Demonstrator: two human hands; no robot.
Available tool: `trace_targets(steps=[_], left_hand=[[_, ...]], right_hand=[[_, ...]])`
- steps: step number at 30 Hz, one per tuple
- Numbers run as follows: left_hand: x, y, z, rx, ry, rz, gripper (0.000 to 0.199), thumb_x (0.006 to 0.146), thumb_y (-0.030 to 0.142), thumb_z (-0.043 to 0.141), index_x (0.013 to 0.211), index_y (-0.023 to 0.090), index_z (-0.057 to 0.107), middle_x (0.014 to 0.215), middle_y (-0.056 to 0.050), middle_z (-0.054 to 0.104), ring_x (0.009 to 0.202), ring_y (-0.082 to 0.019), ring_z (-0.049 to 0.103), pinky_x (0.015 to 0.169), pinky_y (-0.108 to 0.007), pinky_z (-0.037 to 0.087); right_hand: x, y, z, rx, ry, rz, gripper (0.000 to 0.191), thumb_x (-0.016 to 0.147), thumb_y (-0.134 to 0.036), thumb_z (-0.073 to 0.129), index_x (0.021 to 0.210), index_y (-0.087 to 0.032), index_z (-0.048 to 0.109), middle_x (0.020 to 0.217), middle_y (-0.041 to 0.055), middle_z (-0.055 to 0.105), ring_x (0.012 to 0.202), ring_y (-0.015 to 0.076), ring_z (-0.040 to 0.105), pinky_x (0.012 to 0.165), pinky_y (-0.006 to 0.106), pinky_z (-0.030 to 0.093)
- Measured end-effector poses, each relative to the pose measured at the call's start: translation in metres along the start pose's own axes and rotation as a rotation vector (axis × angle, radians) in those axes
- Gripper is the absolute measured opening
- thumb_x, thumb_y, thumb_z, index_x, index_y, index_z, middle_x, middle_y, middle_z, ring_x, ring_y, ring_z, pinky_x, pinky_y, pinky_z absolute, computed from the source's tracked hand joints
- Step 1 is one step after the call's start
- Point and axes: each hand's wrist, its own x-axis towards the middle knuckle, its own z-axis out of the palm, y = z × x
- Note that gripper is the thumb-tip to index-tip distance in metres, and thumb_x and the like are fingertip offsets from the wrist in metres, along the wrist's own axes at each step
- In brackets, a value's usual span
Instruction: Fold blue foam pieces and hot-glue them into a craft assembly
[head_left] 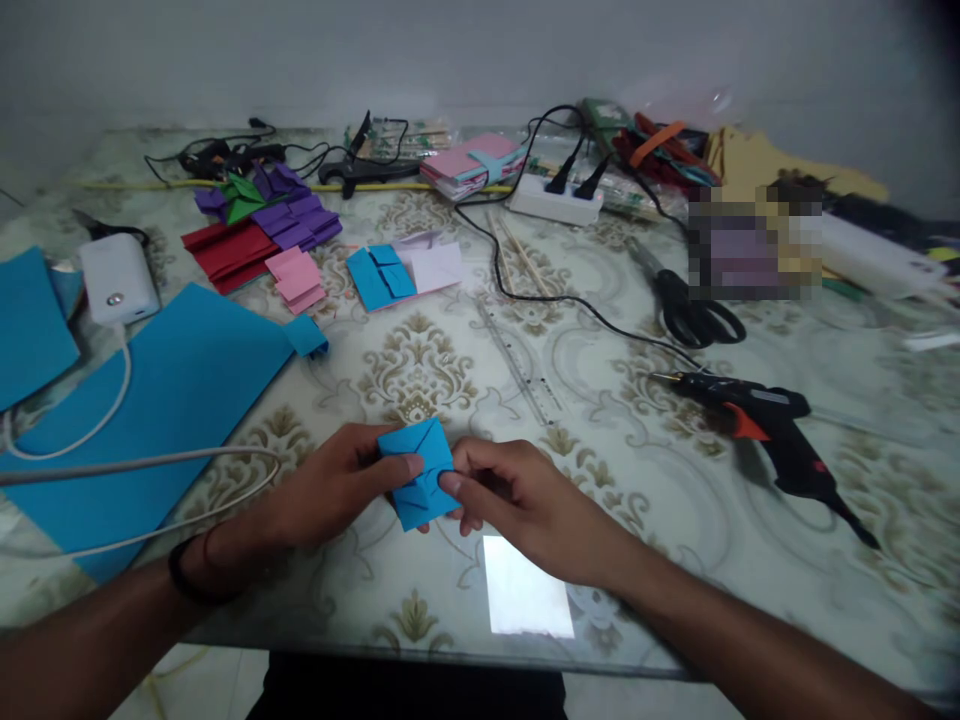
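Observation:
A small folded blue paper piece (424,490) is held between both hands above the patterned table, near its front edge. My left hand (330,485) grips its left side, with the thumb lying across the top face and the other fingers mostly hidden beneath. On the right side, my right hand (517,490) pinches the paper's edge between thumb and fingers. Crease lines and flaps show on the paper's upper face. A larger blue sheet (172,390) lies to the left, with a small folded blue piece (306,336) at its right corner.
A black glue gun (780,420) and black scissors (690,305) lie to the right. Beyond the hands is a clear ruler (517,365). Folded colored papers (232,250), a power strip (555,202) and cables are farther back. A white power bank (118,280) sits left.

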Motion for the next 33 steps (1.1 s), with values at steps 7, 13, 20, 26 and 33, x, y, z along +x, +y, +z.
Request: trace_targets(steps=[7, 13, 20, 26, 33], left_hand=[[0.002, -0.001, 0.001, 0.075, 0.17, 0.022, 0.029, 0.095, 0.036, 0.065, 0.076, 0.017, 0.076, 0.075, -0.001, 0.077, 0.073, -0.014, 0.069, 0.072, -0.025, 0.054], [0.003, -0.005, 0.002, 0.092, 0.172, -0.018, 0.029, 0.094, 0.038, 0.066, 0.078, 0.018, 0.079, 0.077, -0.002, 0.081, 0.076, -0.018, 0.076, 0.077, -0.029, 0.058], [0.006, -0.014, 0.005, -0.055, 0.095, -0.015, 0.024, 0.088, 0.029, 0.076, 0.111, 0.021, 0.075, 0.085, 0.001, 0.079, 0.076, -0.017, 0.078, 0.074, -0.029, 0.063], [0.004, -0.016, 0.007, 0.098, 0.141, 0.044, 0.027, 0.088, 0.026, 0.073, 0.114, 0.02, 0.073, 0.087, 0.0, 0.076, 0.078, -0.017, 0.072, 0.068, -0.025, 0.058], [0.002, -0.012, 0.003, 0.254, 0.164, 0.054, 0.021, 0.094, 0.034, 0.069, 0.083, 0.017, 0.072, 0.075, 0.002, 0.068, 0.07, -0.012, 0.059, 0.063, -0.022, 0.046]], right_hand=[[0.002, 0.008, 0.002, 0.096, 0.131, -0.098, 0.033, 0.091, -0.029, 0.075, 0.117, -0.026, 0.056, 0.084, -0.005, 0.062, 0.072, 0.0132, 0.066, 0.065, 0.028, 0.058], [-0.001, 0.009, 0.003, -0.188, 0.337, -0.329, 0.034, 0.092, -0.017, 0.07, 0.122, -0.028, 0.056, 0.095, -0.0025, 0.07, 0.082, 0.0121, 0.069, 0.072, 0.024, 0.059], [-0.002, 0.005, -0.003, -0.386, 0.411, -0.39, 0.006, 0.099, -0.021, 0.065, 0.1, -0.022, 0.071, 0.088, 0.0007, 0.075, 0.076, 0.0129, 0.071, 0.065, 0.023, 0.057], [0.0, 0.005, -0.003, -0.417, 0.358, -0.431, 0.009, 0.101, -0.021, 0.064, 0.098, -0.02, 0.072, 0.089, 0.0026, 0.074, 0.078, 0.0132, 0.069, 0.068, 0.024, 0.054], [0.001, -0.001, -0.005, -0.338, 0.284, -0.442, 0.018, 0.103, -0.025, 0.06, 0.089, -0.022, 0.071, 0.088, 0.0056, 0.071, 0.082, 0.0182, 0.067, 0.074, 0.033, 0.054]])
